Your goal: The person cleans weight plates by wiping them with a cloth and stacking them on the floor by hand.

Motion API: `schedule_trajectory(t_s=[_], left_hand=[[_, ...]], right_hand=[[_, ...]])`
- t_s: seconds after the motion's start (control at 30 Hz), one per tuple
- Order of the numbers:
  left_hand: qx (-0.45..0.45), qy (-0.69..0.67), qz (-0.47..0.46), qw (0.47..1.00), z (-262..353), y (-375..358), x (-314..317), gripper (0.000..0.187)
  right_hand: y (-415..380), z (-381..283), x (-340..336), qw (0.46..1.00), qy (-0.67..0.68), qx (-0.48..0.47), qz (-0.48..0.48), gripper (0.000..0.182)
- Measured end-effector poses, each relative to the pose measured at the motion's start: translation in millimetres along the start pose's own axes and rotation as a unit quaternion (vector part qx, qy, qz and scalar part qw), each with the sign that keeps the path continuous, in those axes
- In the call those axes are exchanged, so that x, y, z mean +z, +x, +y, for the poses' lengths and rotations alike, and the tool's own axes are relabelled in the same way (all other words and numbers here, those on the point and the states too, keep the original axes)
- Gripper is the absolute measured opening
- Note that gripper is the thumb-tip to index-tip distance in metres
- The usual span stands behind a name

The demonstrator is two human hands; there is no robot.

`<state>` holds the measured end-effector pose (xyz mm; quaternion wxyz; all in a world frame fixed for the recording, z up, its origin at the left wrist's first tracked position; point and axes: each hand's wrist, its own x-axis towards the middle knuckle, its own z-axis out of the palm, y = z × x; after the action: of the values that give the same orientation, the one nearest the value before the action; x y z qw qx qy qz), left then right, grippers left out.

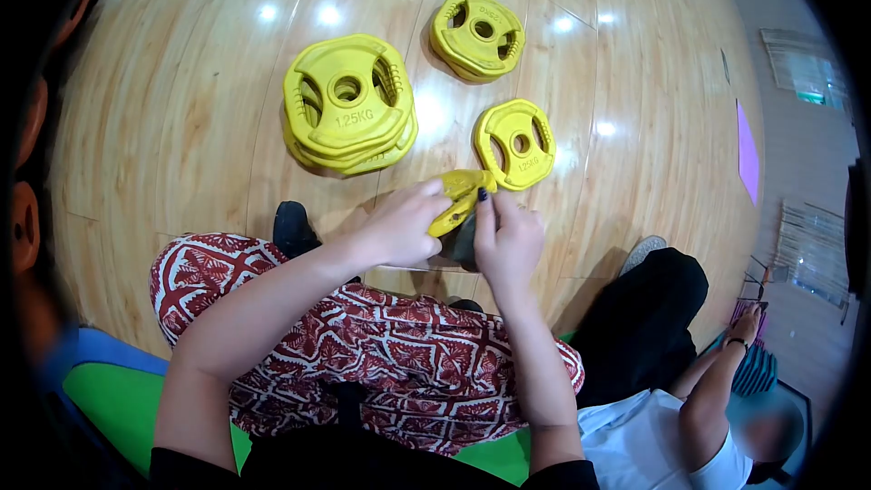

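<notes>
Left hand (396, 227) grips tilted yellow plate (464, 183), right hand (511, 240) pinches its edge; it's between both. Dark cloth-like thing (464, 241) by right hand (can't tell if held). Plate stack (349, 132) beyond left.

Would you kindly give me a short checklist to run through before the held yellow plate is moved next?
1. Left hand gripping the held plate: ok.
2. Right hand gripping it firmly: cannot tell; fingers partly hidden.
3. Held plate flat: not ok; it is tilted.
4. Large stack free of both hands: ok.
5. Gap to the single plate: cannot tell; they overlap in view.
6. Co-worker's hand clear: ok.
</notes>
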<state>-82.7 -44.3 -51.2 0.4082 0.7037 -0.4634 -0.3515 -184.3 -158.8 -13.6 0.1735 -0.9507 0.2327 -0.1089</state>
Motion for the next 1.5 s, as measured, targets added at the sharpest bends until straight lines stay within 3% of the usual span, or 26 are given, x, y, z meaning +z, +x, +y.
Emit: schedule_trajectory(t_s=[0.07,0.2,0.27,0.4,0.47,0.57,0.7,0.83,0.97,1.07,1.13,1.17,1.23,1.27,1.33,1.37,1.4,1.47,1.5], left_hand=[[0.014,0.000,0.024,1.000,1,2,-1,0.026],[0.008,0.016,-0.008,1.000,-3,-1,0,0.026],[0.007,0.014,-0.014,1.000,-6,-2,1,0.026],[0.027,0.053,-0.022,0.998,-4,0,2,0.026],[0.042,0.064,-0.020,0.997,-4,2,-1,0.027],[0.028,0.082,-0.073,0.994,1,-3,-3,0.025],[0.134,0.193,-0.097,0.967,5,-5,-2,0.024],[0.205,0.239,-0.092,0.945,6,-11,2,0.027],[0.199,0.234,-0.087,0.948,11,-11,-7,0.021],[0.217,0.285,-0.015,0.933,12,-8,-14,0.033],[0.119,0.247,0.119,0.954,18,-8,-14,0.060],[0.121,0.251,0.118,0.953,10,-8,-10,0.060],[-0.067,0.133,0.176,0.973,-13,-6,2,0.083],[-0.068,0.137,0.176,0.972,-18,-8,2,0.083],[-0.052,-0.069,0.079,0.993,-16,-9,-1,0.092],[-0.103,-0.107,0.048,0.988,-11,-14,-1,0.099],[-0.104,-0.106,0.047,0.988,-12,-15,-1,0.099],[-0.088,-0.269,0.010,0.959,-15,-15,-1,0.103],[-0.088,-0.269,0.009,0.959,-15,-15,-3,0.103]], right_hand=[[6,5,-3,0.999,-0.019,0.044,-0.017,0.016],[-11,-24,-2,0.998,-0.003,-0.060,-0.032,0.015],[-12,-27,0,0.998,0.009,-0.054,-0.023,0.014],[-1,6,-3,0.999,-0.012,0.036,-0.031,0.017],[8,31,-5,0.982,0.054,0.181,0.000,0.021],[13,50,-22,0.956,0.153,0.247,0.036,0.025],[17,58,-41,0.940,0.203,0.271,0.043,0.027],[17,63,-35,0.939,0.178,0.291,-0.034,0.027],[12,73,-13,0.943,0.094,0.280,-0.155,0.031],[5,66,3,0.939,0.026,0.261,-0.223,0.033],[3,55,12,0.938,0.008,0.226,-0.264,0.030],[2,54,16,0.939,0.033,0.204,-0.275,0.027],[0,52,21,0.938,0.028,0.200,-0.282,0.027],[-1,51,24,0.936,0.020,0.197,-0.292,0.027],[-1,52,25,0.940,0.021,0.181,-0.289,0.026],[-2,51,25,0.934,0.010,0.182,-0.306,0.025],[-3,50,26,0.929,-0.001,0.184,-0.321,0.025],[-4,51,29,0.928,-0.007,0.189,-0.321,0.025],[-5,51,29,0.927,-0.015,0.193,-0.320,0.026]])
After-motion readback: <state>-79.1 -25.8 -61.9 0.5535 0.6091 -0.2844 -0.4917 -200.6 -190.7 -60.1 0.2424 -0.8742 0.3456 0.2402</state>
